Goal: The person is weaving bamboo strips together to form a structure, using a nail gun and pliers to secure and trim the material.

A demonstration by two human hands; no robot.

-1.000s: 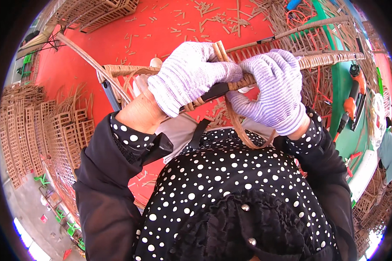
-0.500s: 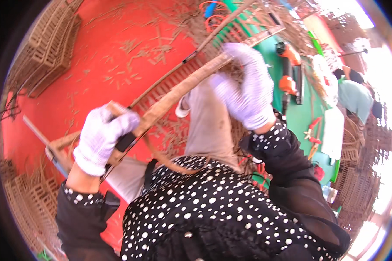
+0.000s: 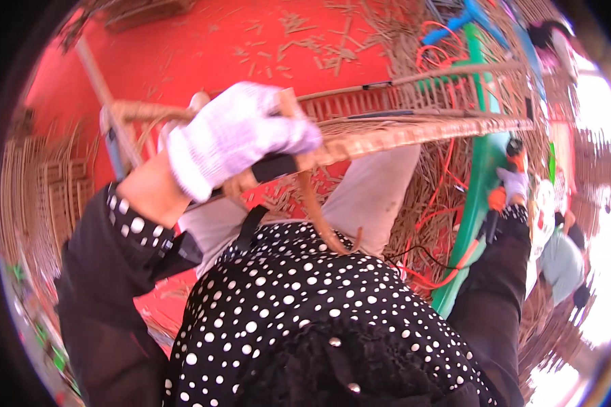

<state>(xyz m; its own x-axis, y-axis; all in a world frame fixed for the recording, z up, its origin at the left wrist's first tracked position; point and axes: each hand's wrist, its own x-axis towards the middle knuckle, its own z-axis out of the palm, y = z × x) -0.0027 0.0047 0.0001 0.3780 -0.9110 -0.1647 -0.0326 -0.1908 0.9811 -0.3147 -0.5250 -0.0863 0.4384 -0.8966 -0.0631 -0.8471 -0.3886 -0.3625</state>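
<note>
A long frame rail [image 3: 414, 136] wrapped in tan rattan lies across my lap, with a black band near its left end. My left hand [image 3: 241, 136], in a white knitted glove, is closed at that end. Between its thumb and fingers pokes up the end of a flat rattan strip [image 3: 287, 102]; a loose curved length hangs below the rail. At the far right my gloved right hand [image 3: 514, 182] is wrapped round an orange and black nail gun [image 3: 497, 199] on the green bench. The sleeve and the tool hide part of its grip.
Orange hose [image 3: 424, 278] winds beside the green bench [image 3: 448, 298]. Cut rattan pieces [image 3: 312, 44] litter the red floor [image 3: 214, 51]. Woven panels [image 3: 47, 197] stand at the left. A blue tool [image 3: 465, 24] lies at the far right, and another person [image 3: 563, 261] sits beyond the bench.
My right hand has left the rail and moved right onto the nail gun. My left hand keeps its hold. The view has swung, and the rail now lies more level.
</note>
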